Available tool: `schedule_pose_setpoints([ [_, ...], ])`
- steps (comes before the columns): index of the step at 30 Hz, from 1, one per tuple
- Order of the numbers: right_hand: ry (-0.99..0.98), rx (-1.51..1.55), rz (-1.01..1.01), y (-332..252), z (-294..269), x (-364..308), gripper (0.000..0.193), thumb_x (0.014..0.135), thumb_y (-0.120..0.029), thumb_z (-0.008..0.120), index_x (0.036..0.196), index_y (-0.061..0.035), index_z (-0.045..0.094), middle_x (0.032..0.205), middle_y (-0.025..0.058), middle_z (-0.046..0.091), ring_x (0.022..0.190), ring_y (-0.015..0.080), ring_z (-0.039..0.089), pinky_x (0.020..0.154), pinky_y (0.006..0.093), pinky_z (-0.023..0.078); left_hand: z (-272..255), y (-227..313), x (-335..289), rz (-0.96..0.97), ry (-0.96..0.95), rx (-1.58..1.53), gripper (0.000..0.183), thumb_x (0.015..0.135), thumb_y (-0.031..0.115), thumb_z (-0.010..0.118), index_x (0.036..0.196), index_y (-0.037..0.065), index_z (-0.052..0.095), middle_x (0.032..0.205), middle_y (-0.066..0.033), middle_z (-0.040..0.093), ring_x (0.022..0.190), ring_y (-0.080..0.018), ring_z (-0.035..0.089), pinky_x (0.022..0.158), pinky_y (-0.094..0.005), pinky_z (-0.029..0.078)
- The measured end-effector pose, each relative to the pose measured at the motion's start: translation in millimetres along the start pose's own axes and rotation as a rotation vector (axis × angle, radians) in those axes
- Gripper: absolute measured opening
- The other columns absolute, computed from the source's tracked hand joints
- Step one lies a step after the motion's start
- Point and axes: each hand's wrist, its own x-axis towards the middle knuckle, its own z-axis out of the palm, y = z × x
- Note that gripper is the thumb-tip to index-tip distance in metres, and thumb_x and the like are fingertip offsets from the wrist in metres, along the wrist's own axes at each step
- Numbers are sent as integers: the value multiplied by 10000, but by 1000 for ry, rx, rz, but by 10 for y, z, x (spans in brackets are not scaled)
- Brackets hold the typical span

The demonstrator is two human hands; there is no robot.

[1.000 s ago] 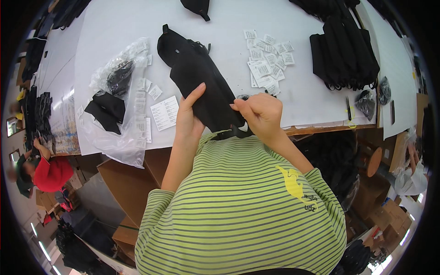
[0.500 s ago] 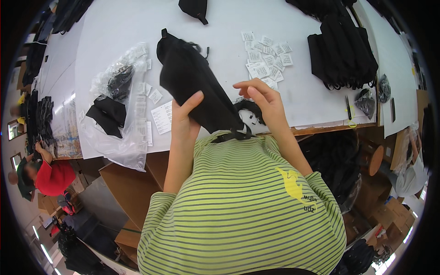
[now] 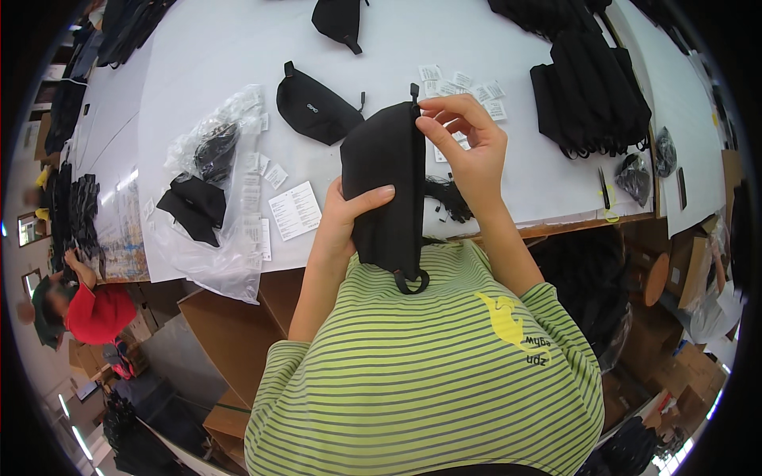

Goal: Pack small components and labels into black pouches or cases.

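A black zippered pouch [image 3: 381, 174] stands on end over the table's near edge, a cord loop at its lower end. My left hand [image 3: 349, 214] grips its left side, thumb across the front. At the upper right corner, my right hand [image 3: 468, 143] pinches the pouch's zipper edge between thumb and forefinger, just below the zipper pull [image 3: 414, 93]. Another black pouch [image 3: 313, 107] lies flat behind it, and a third black pouch [image 3: 339, 24] is at the far edge of view. A tangle of thin black cords [image 3: 451, 200] lies beside my right wrist.
White printed labels [image 3: 432, 75] are scattered behind my right hand. A clear plastic bag [image 3: 238, 198] with black pieces lies left, next to a printed sheet [image 3: 295, 210]. Stacked black pouches [image 3: 591, 103] and small snips [image 3: 603, 190] are right. A person in red [image 3: 99, 313] is far left.
The held pouch has turned from slanting to nearly upright and moved right. My right hand has risen and closed on its top corner. The pouch lying behind has come into clear view.
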Motion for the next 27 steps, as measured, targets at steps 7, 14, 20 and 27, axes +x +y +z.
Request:
schedule_pose_setpoints([
  [7,-57,-30,67,56,-28,-11,93,797,-51,704,829,-27,621,822,-2,584,656,63,481,599,192,402,7,-25,22,-53,17,-30,402,748,98,713,1087,-51,558,944,-123,642,777,-168,650,701,-275,549],
  [14,-305,20,76,-193,90,-328,98,803,-91,690,803,-46,604,772,-7,575,625,65,480,518,206,359,5,-23,94,-96,59,-516,274,852,139,612,1069,-27,583,936,-107,664,819,-194,662,682,-301,562],
  [20,-507,133,242,-315,92,-515,106,816,-108,680,807,-42,596,771,-2,556,629,82,465,565,223,373,-238,55,248,-19,75,-634,175,921,179,535,894,20,603,780,-125,653,623,-185,640,506,-295,552],
  [27,-437,3,84,-328,111,-512,107,808,-82,684,844,-41,592,795,8,573,626,81,469,554,222,379,-262,50,251,40,110,-590,187,917,176,542,943,9,621,809,-121,668,639,-186,654,537,-291,565],
])
